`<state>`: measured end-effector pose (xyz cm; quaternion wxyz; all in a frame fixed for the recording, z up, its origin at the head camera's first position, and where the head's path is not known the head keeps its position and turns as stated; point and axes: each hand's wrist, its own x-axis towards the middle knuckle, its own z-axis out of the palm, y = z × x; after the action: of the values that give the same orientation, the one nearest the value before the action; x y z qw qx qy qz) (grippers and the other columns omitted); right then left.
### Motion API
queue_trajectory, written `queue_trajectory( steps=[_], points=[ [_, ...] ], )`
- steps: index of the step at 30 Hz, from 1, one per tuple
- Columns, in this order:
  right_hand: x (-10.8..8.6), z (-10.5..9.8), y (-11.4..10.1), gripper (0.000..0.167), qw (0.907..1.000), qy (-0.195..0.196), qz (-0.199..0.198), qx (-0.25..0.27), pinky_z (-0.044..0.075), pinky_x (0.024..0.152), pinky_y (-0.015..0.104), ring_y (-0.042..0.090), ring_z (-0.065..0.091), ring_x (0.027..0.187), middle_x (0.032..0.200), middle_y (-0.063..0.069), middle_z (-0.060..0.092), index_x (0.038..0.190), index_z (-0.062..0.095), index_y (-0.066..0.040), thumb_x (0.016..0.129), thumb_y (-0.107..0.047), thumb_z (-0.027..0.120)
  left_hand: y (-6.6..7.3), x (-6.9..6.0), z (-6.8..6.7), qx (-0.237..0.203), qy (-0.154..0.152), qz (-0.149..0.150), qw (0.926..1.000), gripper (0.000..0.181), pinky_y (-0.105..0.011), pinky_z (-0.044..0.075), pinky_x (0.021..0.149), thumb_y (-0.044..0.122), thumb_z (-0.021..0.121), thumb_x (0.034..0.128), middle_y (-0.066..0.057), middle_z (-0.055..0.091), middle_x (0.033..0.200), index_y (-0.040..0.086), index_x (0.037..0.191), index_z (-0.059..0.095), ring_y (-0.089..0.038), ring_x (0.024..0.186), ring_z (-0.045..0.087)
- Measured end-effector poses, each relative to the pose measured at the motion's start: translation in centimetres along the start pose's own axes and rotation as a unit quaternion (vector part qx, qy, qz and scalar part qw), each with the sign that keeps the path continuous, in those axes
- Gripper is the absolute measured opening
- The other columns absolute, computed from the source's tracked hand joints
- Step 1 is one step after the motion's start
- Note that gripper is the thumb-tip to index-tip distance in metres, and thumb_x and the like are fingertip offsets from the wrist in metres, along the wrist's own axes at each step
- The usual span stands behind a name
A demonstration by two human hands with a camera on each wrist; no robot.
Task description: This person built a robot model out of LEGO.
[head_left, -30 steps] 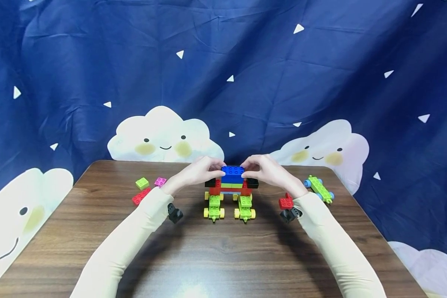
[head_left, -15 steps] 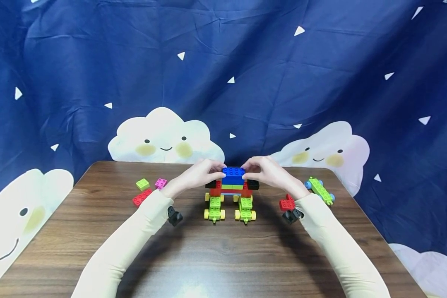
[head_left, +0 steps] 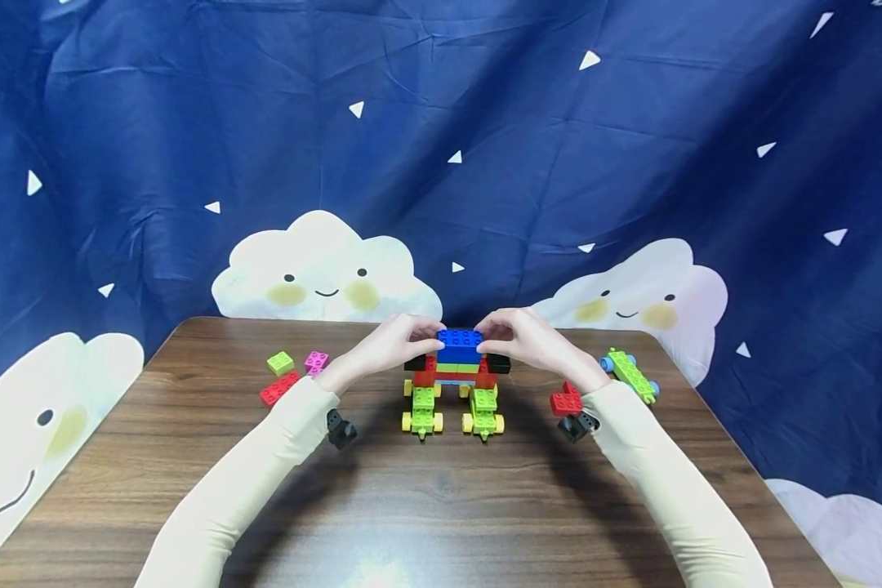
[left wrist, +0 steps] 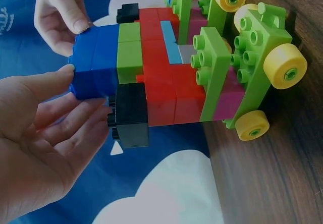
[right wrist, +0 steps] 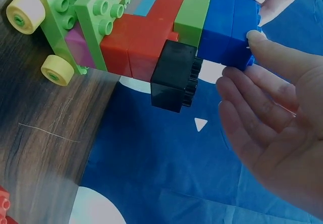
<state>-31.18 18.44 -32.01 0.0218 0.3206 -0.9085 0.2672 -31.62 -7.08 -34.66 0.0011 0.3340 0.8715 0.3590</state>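
Mid-frame, the left hand (head_left: 389, 345) and right hand (head_left: 531, 335) pinch box-shaped, studded blue plastic bricks (head_left: 459, 354). Lower sit round yellow plastic wheels (head_left: 499, 424).

Head camera looks forward and down at that toy-brick build (head_left: 456, 377) from well back; left wrist camera (head_left: 343, 433) and right wrist camera (head_left: 575, 426) peer close from its left and right, tipped sideways, both catching its blue bricks (left wrist: 96, 62).

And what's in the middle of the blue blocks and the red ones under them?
Green blocks lie between the blue blocks and the red blocks; both wrist views show it.
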Motion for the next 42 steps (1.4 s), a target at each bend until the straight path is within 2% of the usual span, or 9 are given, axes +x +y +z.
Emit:
queue_trajectory(
  steps=[14, 20, 28, 35, 42],
  points=[
    [0.4, 0.1, -0.2, 0.027, 0.9997, -0.019, 0.016, 0.010, 0.059, 0.085, 0.039, 0.016, 0.069, 0.087, 0.100, 0.009, 0.076, 0.109, 0.072, -0.004, 0.088, -0.021, 0.075, -0.5, -0.4, -0.1, 0.003, 0.019, -0.008, 0.9998, 0.037, -0.039, 0.055, 0.098, 0.026, 0.067, 0.0944, -0.013, 0.074, 0.115, 0.003, 0.124, 0.067, -0.024, 0.106, 0.070],
    [0.4, 0.1, -0.3, 0.027, 0.9995, -0.023, 0.019, 0.013, 0.058, 0.086, 0.039, 0.017, 0.070, 0.088, 0.100, 0.008, 0.076, 0.110, 0.072, -0.004, 0.089, -0.021, 0.074, -0.6, -0.6, -0.1, 0.011, 0.027, 0.002, 0.9996, 0.037, -0.039, 0.056, 0.096, 0.026, 0.068, 0.0941, -0.012, 0.074, 0.113, 0.003, 0.123, 0.068, -0.023, 0.104, 0.071],
    [0.2, 0.0, -0.2, 0.026, 0.9998, -0.015, 0.015, 0.002, 0.058, 0.086, 0.040, 0.018, 0.071, 0.091, 0.101, 0.010, 0.076, 0.109, 0.072, -0.003, 0.088, -0.020, 0.075, -1.1, -1.2, -0.7, 0.014, 0.054, -0.007, 0.9984, 0.041, -0.042, 0.054, 0.101, 0.026, 0.069, 0.0927, -0.013, 0.071, 0.121, 0.003, 0.126, 0.065, -0.026, 0.111, 0.069],
    [0.0, 0.0, -0.1, 0.026, 0.9997, -0.012, 0.020, 0.003, 0.058, 0.085, 0.039, 0.017, 0.070, 0.091, 0.100, 0.007, 0.076, 0.109, 0.072, -0.004, 0.089, -0.020, 0.074, -2.6, -3.0, -1.5, 0.035, 0.081, 0.000, 0.9961, 0.041, -0.044, 0.053, 0.100, 0.025, 0.072, 0.0909, -0.016, 0.071, 0.120, 0.002, 0.124, 0.066, -0.029, 0.112, 0.069],
    [0.0, 0.0, 0.0, 0.026, 0.9997, -0.014, 0.019, 0.005, 0.058, 0.085, 0.039, 0.017, 0.070, 0.090, 0.101, 0.008, 0.076, 0.109, 0.072, -0.004, 0.089, -0.020, 0.074, -4.8, -6.2, -2.3, 0.046, 0.098, -0.036, 0.9935, 0.043, -0.045, 0.055, 0.097, 0.023, 0.074, 0.0893, -0.016, 0.070, 0.122, 0.001, 0.125, 0.065, -0.030, 0.113, 0.068]
  ],
)
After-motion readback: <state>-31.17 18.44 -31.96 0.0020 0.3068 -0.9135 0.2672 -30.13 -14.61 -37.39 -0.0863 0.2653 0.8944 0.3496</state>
